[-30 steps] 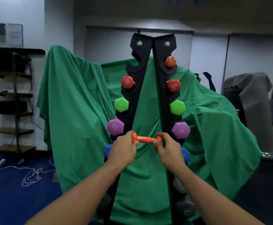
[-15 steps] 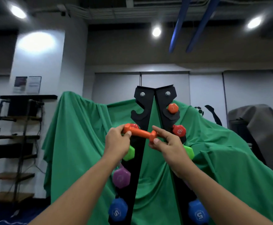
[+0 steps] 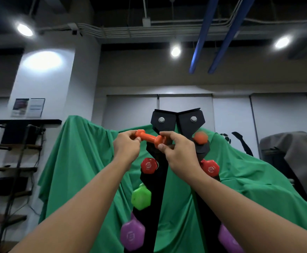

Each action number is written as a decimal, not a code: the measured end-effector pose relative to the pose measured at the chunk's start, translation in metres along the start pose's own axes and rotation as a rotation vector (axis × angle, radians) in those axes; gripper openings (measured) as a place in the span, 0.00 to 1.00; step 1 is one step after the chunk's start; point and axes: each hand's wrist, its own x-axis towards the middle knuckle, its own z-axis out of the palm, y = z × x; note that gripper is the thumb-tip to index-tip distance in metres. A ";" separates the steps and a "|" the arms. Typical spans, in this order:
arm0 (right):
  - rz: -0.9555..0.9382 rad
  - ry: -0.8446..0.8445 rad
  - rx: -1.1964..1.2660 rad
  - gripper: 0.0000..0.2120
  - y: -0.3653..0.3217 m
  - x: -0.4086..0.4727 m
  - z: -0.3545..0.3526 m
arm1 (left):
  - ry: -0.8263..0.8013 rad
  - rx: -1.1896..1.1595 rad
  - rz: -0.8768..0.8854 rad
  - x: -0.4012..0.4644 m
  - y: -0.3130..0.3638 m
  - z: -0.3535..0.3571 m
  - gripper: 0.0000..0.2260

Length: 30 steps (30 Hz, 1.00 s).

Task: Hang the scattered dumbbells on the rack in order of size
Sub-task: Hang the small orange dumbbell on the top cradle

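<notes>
Orange dumbbell: up high, held crosswise between both hands, right in front of the top left part of the rack; its left end sits a touch higher than its right end.
Left hand: fingers curled round the left head of the orange dumbbell, thumb pressing the handle from below. A firm grip!
Right hand: pinching the right head, fingers arched over the top, thumb underneath. Clamped on too.
Hands together: close, with just the short handle showing between them.
Rack: black, two uprights meeting at the top with a bolt on each plate, standing in front of a green cloth.
Top right slot: a second orange dumbbell sits there, blurred, just right of the right hand.
Next row down: red dumbbell on the left upright, another red one on the right, partly behind the right wrist.
Lower left: green dumbbell, then a purple dumbbell below it.
Lower right: a purple one peeks out under the right forearm.
Far left: a dark shelf unit against the wall.
Far right: something under a grey cover.
</notes>
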 end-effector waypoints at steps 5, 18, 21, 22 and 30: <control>-0.135 0.034 -0.189 0.16 0.013 0.025 0.009 | -0.022 -0.124 -0.062 0.039 -0.013 0.024 0.12; -0.363 0.044 -0.481 0.11 0.022 0.037 0.030 | -0.290 -0.321 -0.136 0.050 -0.043 0.057 0.20; -0.403 0.042 -0.509 0.12 0.025 0.036 0.033 | -0.386 -0.430 -0.208 0.046 -0.040 0.057 0.19; -0.412 0.034 -0.522 0.13 0.026 0.037 0.033 | -0.422 -0.425 -0.208 0.043 -0.041 0.056 0.16; -0.439 0.003 -0.610 0.16 0.029 0.039 0.033 | -0.475 -0.550 -0.230 0.023 -0.044 0.054 0.05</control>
